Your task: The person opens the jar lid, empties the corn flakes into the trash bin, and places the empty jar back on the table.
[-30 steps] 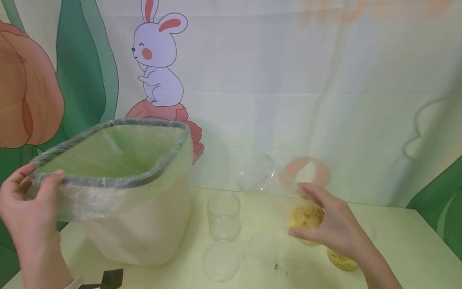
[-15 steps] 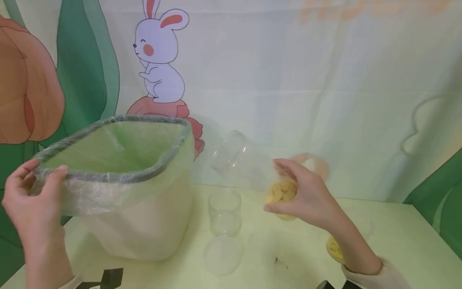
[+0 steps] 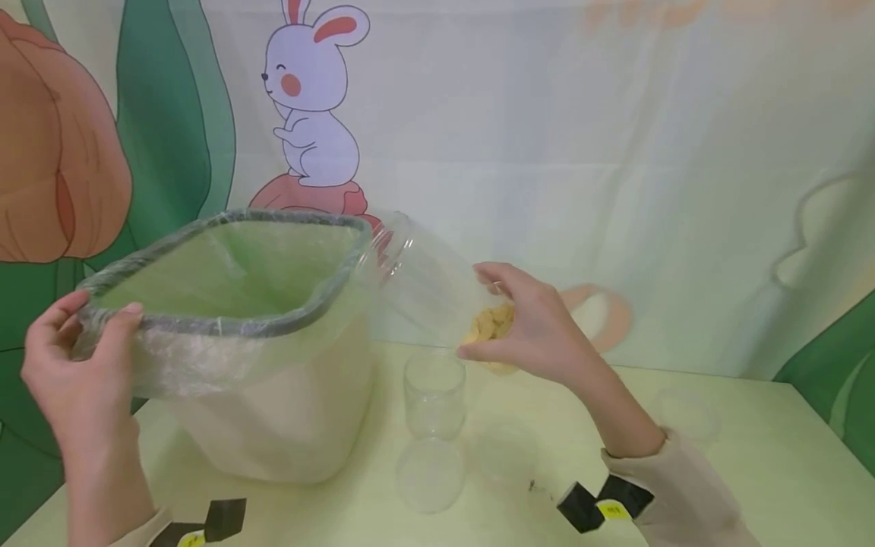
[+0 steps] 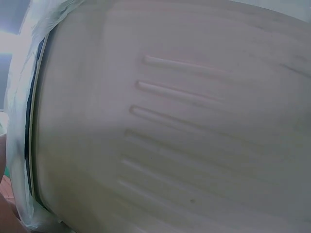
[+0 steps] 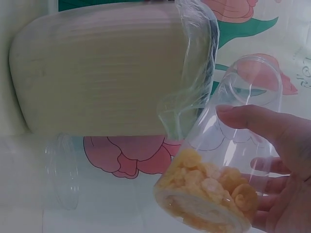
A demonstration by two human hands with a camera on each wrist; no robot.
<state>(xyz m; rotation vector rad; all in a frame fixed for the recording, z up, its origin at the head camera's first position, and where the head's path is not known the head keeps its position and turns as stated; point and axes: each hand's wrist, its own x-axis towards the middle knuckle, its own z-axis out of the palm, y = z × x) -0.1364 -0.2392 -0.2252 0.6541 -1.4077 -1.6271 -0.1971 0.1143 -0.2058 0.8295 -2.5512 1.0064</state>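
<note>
The right hand [image 3: 536, 327] holds a clear jar [image 3: 431, 281] of yellow snack pieces [image 3: 491, 325], tilted in the air near the tabletop [image 3: 772, 456]'s back edge, while the left hand [image 3: 85, 357] pinches the lined waste bin [image 3: 273, 425] at its rim. The jar looks like thin, light, slick plastic, so a broad, gentle wrap round its snack-filled base end should hold best
</note>
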